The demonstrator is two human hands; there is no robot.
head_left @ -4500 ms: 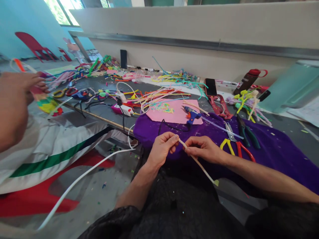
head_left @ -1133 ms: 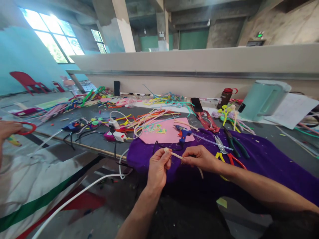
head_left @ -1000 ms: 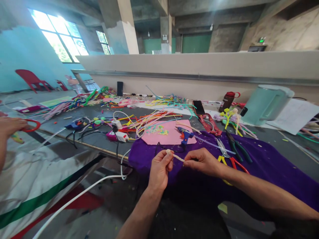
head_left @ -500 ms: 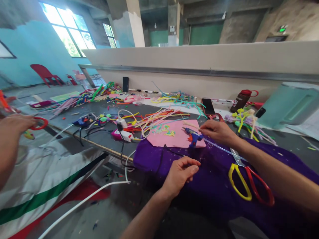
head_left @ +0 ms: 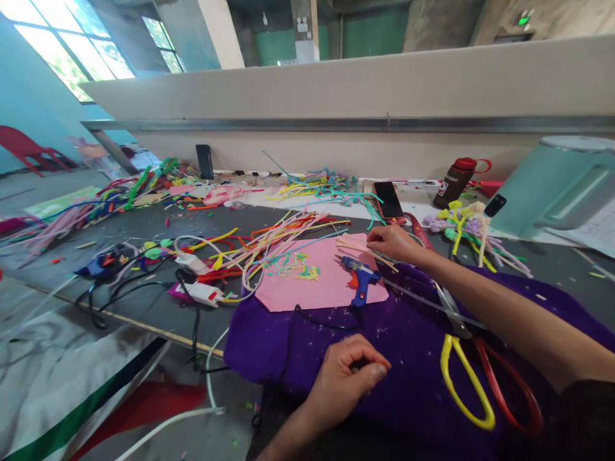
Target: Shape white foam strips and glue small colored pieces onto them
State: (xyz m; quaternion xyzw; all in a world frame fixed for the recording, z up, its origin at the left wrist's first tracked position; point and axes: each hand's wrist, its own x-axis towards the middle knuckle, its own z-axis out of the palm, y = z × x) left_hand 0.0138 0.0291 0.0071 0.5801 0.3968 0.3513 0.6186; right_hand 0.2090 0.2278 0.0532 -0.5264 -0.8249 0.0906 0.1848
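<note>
My left hand (head_left: 348, 374) hovers over the purple cloth (head_left: 259, 346), its fingers curled and the thumb close to the index finger. Whether anything small sits in that pinch is hidden. At the far edge of the pink sheet (head_left: 283, 296), my right hand (head_left: 396, 244) has its fingertips closed on a cream pipe cleaner (head_left: 353, 244); similar stems lie beneath. A blue glue gun (head_left: 360, 282) rests on the sheet just below, nozzle to the left. Small green and yellow clippings (head_left: 305, 272) are scattered beside it. Scissors (head_left: 446, 365) with one yellow and one red handle lie under my right forearm.
Loose pipe cleaners (head_left: 283, 237) spread behind the sheet. Left of it are a power strip (head_left: 199, 293), cables and another blue glue gun (head_left: 103, 264). A phone (head_left: 388, 200), a brown bottle (head_left: 454, 182) and a green jug (head_left: 552, 186) stand or lie towards the back right.
The view has turned right and down, and another person's hand with red-handled scissors has left it at the left. My right hand has lowered the cream stem onto the sheet. My left hand stays curled.
</note>
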